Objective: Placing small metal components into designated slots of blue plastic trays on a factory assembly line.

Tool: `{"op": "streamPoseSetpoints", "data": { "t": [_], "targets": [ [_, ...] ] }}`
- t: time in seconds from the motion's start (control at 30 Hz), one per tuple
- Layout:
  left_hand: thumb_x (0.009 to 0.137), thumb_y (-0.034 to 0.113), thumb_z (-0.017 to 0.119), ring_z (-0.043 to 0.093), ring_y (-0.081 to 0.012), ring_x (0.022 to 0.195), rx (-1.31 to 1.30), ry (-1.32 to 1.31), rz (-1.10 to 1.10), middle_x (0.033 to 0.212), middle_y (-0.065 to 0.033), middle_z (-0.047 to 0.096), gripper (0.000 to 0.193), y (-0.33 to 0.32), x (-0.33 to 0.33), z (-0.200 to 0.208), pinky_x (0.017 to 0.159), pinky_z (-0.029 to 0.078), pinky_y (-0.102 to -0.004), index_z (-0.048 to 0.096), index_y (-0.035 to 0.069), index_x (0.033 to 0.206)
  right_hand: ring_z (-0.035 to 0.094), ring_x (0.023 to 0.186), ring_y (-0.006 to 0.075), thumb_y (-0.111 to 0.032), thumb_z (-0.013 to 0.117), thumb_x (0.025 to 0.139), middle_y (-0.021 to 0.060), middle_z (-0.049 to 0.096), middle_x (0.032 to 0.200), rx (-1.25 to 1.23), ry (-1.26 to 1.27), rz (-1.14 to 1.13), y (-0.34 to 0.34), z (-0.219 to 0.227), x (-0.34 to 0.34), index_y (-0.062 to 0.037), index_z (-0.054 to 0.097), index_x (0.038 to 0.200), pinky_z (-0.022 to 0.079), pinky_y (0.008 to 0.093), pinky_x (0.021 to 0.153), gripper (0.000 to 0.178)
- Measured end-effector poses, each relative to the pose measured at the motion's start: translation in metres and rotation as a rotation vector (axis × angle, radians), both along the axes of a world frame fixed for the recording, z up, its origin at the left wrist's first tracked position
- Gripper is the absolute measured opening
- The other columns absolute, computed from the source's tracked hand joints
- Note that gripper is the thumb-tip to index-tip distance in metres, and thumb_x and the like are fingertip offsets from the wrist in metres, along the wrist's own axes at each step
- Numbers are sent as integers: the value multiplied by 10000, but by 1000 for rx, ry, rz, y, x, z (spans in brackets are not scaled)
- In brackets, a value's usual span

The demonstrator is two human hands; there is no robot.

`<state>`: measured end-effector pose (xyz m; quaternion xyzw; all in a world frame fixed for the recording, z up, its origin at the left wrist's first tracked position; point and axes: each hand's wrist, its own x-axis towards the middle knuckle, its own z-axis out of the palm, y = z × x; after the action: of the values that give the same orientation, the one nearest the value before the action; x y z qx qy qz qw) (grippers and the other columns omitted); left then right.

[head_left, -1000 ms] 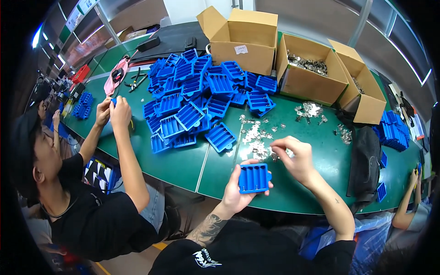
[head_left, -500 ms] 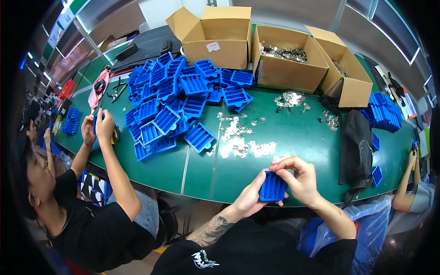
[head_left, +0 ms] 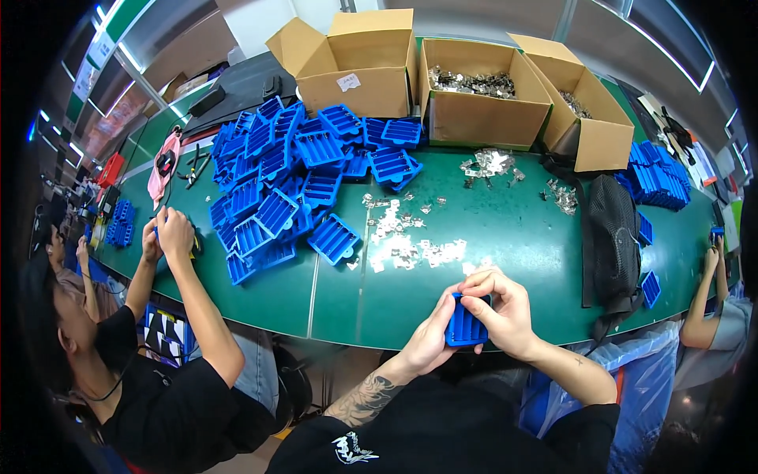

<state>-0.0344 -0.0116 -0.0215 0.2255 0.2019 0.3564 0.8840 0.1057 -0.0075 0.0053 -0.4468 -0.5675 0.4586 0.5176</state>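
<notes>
A blue plastic battery holder (head_left: 465,327) with several long slots is held near the table's front edge. My left hand (head_left: 429,341) grips it from the left side and beneath, the thumb along its edge. My right hand (head_left: 508,314) is closed in a pinch at the holder's far edge; what lies between thumb and fingers is hidden. Just beyond my hands, small flat metal contact pieces (head_left: 407,251) lie scattered. To the left rises a big heap of similar blue battery holders (head_left: 276,178).
Three open cardboard boxes, one a middle box (head_left: 482,118) with metal pieces, line the back. A black bag (head_left: 614,237) and stacked blue holders (head_left: 659,178) lie right. At left, a co-worker (head_left: 174,237) handles a blue thing; another person's arms (head_left: 705,304) show far right.
My right fingers have closed in over the holder's far edge and cover more of it. My left hand keeps its grip. The view has shifted slightly.
</notes>
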Motion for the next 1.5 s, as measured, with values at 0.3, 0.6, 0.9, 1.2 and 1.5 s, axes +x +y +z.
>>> {"op": "streamPoseSetpoints", "data": {
  "t": [0.3,0.6,0.9,1.2,1.5],
  "targets": [
    [967,425,206,580,-221,844,105,48,44,1130,-124,464,495,4,-7,0,591,472,-297,215,124,1359,568,869,263,-64,684,708,82,634,940,458,-531,-81,9,4,6,-66,681,891,462,351,783,183],
    [956,438,271,603,-225,842,257,144,-17,1231,-139,408,573,5,-8,-2,666,496,-301,104,108,1394,605,787,179,-93,662,767,85,657,857,-64,-155,248,13,8,17,-43,668,921,464,298,726,162],
    [962,407,284,613,-240,818,161,99,-48,1233,-143,415,559,8,-8,-1,731,512,-337,94,124,1404,580,756,249,-20,705,664,81,618,784,310,-398,82,13,16,13,-42,605,762,451,332,727,142],
    [970,365,278,608,-239,834,137,145,-78,1226,-138,412,527,7,-7,-4,717,522,-336,97,125,1403,581,792,209,-19,698,677,80,609,848,268,-444,136,12,13,19,-31,592,741,455,311,735,124],
    [962,367,308,545,-252,977,277,112,-140,1355,-134,274,574,9,-9,-3,739,519,-356,62,104,1409,571,810,102,-100,634,812,54,626,871,-231,-205,415,17,16,25,-9,593,936,466,262,749,159]
  ]
}}
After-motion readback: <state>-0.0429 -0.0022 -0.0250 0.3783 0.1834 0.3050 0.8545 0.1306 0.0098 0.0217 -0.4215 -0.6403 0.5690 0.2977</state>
